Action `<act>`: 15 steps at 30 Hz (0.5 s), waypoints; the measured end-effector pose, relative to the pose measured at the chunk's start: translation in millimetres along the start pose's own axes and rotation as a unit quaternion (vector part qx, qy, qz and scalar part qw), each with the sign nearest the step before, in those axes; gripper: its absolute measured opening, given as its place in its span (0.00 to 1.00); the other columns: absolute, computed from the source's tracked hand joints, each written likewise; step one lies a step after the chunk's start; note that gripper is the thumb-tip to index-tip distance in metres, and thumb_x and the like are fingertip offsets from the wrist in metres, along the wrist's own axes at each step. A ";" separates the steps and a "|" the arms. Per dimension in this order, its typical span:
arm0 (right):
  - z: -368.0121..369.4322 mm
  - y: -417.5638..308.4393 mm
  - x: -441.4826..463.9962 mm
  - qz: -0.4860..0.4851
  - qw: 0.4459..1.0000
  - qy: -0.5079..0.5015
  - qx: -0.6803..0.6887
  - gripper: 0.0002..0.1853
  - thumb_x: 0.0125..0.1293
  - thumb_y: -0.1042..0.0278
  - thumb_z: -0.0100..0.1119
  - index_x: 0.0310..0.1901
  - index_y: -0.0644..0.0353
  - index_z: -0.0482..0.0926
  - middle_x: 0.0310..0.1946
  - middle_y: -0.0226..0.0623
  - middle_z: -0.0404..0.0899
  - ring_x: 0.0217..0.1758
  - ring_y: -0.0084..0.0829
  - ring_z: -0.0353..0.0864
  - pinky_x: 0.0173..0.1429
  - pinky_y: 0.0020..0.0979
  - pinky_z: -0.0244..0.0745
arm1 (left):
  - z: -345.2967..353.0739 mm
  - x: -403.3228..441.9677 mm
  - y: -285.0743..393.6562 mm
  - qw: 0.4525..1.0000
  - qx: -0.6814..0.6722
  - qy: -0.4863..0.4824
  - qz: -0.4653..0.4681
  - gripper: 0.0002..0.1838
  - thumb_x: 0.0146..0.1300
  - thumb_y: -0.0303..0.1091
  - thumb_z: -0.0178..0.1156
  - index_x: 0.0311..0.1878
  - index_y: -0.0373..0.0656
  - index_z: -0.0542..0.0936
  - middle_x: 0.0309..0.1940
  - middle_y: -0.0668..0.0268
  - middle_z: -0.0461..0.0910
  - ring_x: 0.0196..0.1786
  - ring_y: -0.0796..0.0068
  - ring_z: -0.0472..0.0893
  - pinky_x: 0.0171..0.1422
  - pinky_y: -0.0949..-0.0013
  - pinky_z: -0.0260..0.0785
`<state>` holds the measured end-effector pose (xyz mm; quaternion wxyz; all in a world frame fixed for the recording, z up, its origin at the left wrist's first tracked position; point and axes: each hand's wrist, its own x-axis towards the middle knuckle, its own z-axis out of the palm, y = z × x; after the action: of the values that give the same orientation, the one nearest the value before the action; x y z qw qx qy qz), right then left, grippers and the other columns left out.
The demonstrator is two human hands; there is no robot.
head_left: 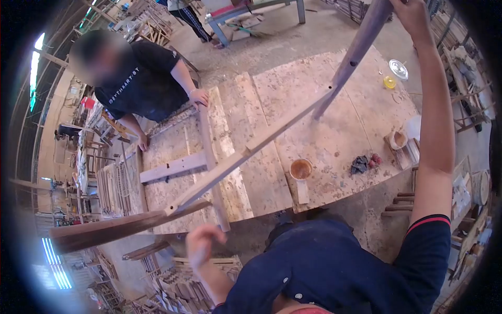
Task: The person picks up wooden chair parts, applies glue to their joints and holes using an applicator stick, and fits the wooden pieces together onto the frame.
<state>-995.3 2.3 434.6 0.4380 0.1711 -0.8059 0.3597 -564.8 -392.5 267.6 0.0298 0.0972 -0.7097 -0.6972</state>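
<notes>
My right hand [413, 20] grips the upper end of a wooden frame at the top edge of the view. The frame has a dark leg [361, 44] at the right, a pale rail [251, 146] slanting down to the left, and another dark leg [104, 230] at the lower left. Small dark holes show near the joints. Below the rail, my left hand [205, 245] hovers apart from the wood, slightly blurred, its fingers loosely curled with a gap between them and nothing visible inside.
A co-worker in a black shirt [151, 78] rests a hand on a second wooden frame [206, 136] on the worktable [334, 141]. Near me are a cup of brown liquid [300, 169], a dark rag [360, 165] and a bowl [398, 139]. A yellow container [389, 82] lies farther off.
</notes>
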 end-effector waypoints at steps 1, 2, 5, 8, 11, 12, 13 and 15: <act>2.2 -1.5 1.1 0.026 0.997 -0.019 0.069 0.08 0.58 0.68 0.59 0.35 0.64 0.76 0.23 0.27 0.72 0.27 0.17 0.68 0.29 0.22 0.64 | 2.4 20.4 -29.5 0.992 -0.076 0.016 -0.098 0.37 0.50 0.63 0.58 0.46 0.33 0.72 0.36 0.55 0.76 0.38 0.64 0.76 0.42 0.66 0.68; 5.8 1.6 1.1 0.015 0.997 -0.021 0.074 0.08 0.60 0.68 0.58 0.36 0.64 0.76 0.22 0.23 0.70 0.24 0.14 0.67 0.25 0.21 0.64 | 10.4 40.8 -50.8 0.980 -0.184 0.041 -0.062 0.41 0.48 0.64 0.59 0.52 0.34 0.69 0.44 0.54 0.74 0.45 0.63 0.74 0.48 0.66 0.67; 8.8 8.1 5.8 0.029 0.993 -0.051 0.105 0.09 0.61 0.67 0.57 0.38 0.63 0.75 0.23 0.23 0.70 0.25 0.15 0.67 0.27 0.22 0.65 | 13.7 90.7 -93.2 0.917 -0.375 0.124 0.051 0.54 0.40 0.68 0.59 0.63 0.37 0.59 0.63 0.57 0.61 0.65 0.60 0.61 0.66 0.63 0.58; 1.3 10.4 2.9 0.031 0.995 -0.066 0.068 0.09 0.62 0.66 0.57 0.38 0.63 0.75 0.23 0.25 0.72 0.25 0.14 0.67 0.27 0.20 0.65 | 24.3 119.7 -84.1 0.895 -0.391 0.167 0.135 0.56 0.38 0.71 0.57 0.64 0.38 0.58 0.64 0.58 0.61 0.67 0.59 0.58 0.69 0.59 0.55; 5.2 19.1 -2.3 0.013 0.995 -0.009 0.103 0.10 0.62 0.63 0.56 0.37 0.62 0.75 0.22 0.25 0.71 0.22 0.14 0.67 0.25 0.20 0.63 | 24.9 125.5 -69.3 0.902 -0.351 0.214 0.133 0.57 0.38 0.72 0.55 0.65 0.37 0.57 0.63 0.57 0.62 0.66 0.59 0.60 0.68 0.57 0.57; 1.3 26.2 1.7 0.052 0.994 -0.009 0.100 0.11 0.63 0.62 0.55 0.37 0.61 0.76 0.21 0.24 0.71 0.21 0.14 0.67 0.24 0.20 0.63 | 23.7 124.3 -52.3 0.910 -0.328 0.206 0.149 0.57 0.39 0.73 0.55 0.65 0.37 0.57 0.61 0.56 0.63 0.64 0.60 0.63 0.66 0.59 0.60; -3.4 31.0 3.8 0.091 0.991 -0.013 0.096 0.11 0.63 0.61 0.55 0.37 0.61 0.76 0.20 0.24 0.71 0.20 0.15 0.66 0.23 0.20 0.62 | 18.8 121.6 -32.2 0.922 -0.284 0.202 0.168 0.57 0.39 0.73 0.54 0.65 0.37 0.56 0.62 0.57 0.63 0.64 0.61 0.64 0.66 0.59 0.61; -8.1 32.7 3.8 0.112 0.987 -0.010 0.115 0.14 0.63 0.57 0.55 0.36 0.61 0.76 0.18 0.23 0.69 0.18 0.16 0.66 0.21 0.20 0.61 | -5.2 108.6 13.2 0.926 -0.201 0.241 0.211 0.57 0.41 0.74 0.52 0.65 0.37 0.55 0.61 0.57 0.64 0.62 0.62 0.65 0.66 0.57 0.60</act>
<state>-1012.1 30.7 426.6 0.3642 0.1328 -0.7776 0.4950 -671.5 -417.0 270.7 0.3651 0.1024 -0.5300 -0.7585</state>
